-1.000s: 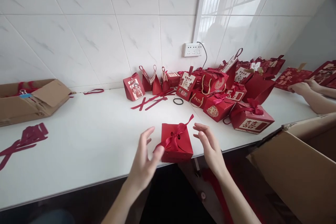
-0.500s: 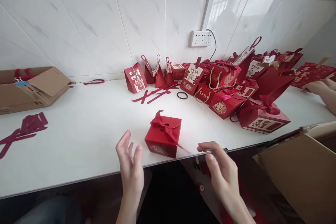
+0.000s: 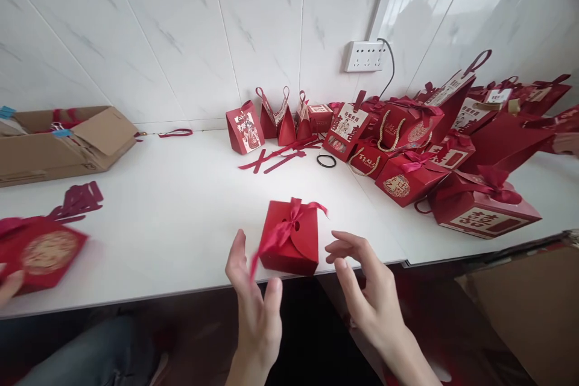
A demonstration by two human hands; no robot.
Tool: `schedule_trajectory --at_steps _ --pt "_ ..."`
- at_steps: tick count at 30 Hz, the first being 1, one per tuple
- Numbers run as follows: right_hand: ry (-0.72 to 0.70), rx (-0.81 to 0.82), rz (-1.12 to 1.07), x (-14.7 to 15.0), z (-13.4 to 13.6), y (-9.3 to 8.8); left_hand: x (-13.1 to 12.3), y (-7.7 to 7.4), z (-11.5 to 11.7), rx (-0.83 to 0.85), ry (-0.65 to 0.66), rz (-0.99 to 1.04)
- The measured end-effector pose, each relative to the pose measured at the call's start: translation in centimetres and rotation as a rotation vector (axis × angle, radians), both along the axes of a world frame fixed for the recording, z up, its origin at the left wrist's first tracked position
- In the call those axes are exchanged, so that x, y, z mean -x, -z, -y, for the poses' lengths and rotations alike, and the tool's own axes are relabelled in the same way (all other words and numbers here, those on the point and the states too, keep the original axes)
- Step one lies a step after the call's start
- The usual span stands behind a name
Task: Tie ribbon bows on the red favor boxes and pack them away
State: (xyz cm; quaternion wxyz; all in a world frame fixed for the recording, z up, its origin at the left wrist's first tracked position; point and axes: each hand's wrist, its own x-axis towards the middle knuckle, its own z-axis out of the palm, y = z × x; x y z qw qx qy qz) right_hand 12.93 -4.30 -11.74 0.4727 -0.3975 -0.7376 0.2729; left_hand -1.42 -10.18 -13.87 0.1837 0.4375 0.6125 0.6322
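A red gift box (image 3: 296, 250) with a folded lid stands near the front edge of the white table. A satin ribbon bow (image 3: 284, 230) is tied on its top, one tail hanging toward my left hand. To the left of the box, my left hand (image 3: 256, 295) has its fingers apart and holds nothing; the ribbon tail crosses close to its fingers, and I cannot tell whether they touch. On the other side, my right hand (image 3: 366, 283) hovers just off the box with fingers spread and curved, holding nothing.
Many red gift boxes (image 3: 411, 178) crowd the right of the table (image 3: 167, 247). Loose ribbon strips (image 3: 284, 157) and a black band (image 3: 326, 160) lie behind mine. At left, another person's hand (image 3: 9, 286) touches a red box (image 3: 49, 253), near a cardboard carton (image 3: 94, 139).
The gift box has turned, its bow now pointing differently. Both hands remain open beside it. Another person's hand and a red box have come into view at left. The view has shifted left.
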Motion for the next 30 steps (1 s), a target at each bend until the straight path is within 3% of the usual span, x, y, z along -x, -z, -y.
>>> schedule_trajectory --at_steps 4,8,13,17,22,26,30 --pt "0.088 -0.098 0.059 -0.2 -0.5 -0.5 1.1 0.3 0.2 -0.046 -0.05 0.015" --pt "0.127 -0.114 0.073 0.2 -2.7 -0.4 1.1 -0.8 -0.4 0.038 -0.088 -0.03" --pt "-0.107 0.05 0.04 1.1 -3.7 -0.6 1.2 -2.7 -1.9 0.169 0.068 0.043" --pt "-0.103 0.053 0.115 1.2 -2.2 -1.1 2.5 -3.7 -2.9 0.148 0.227 0.09" --pt "-0.07 0.061 0.154 0.6 -0.7 -1.4 4.2 -4.6 -3.6 0.194 0.279 -0.066" --pt "-0.051 0.061 0.14 0.5 -0.9 -1.3 4.6 -5.4 -3.7 0.154 0.238 -0.259" --pt "-0.049 0.008 0.159 0.7 -1.3 -1.0 4.5 -5.7 -3.2 0.135 0.186 -0.304"
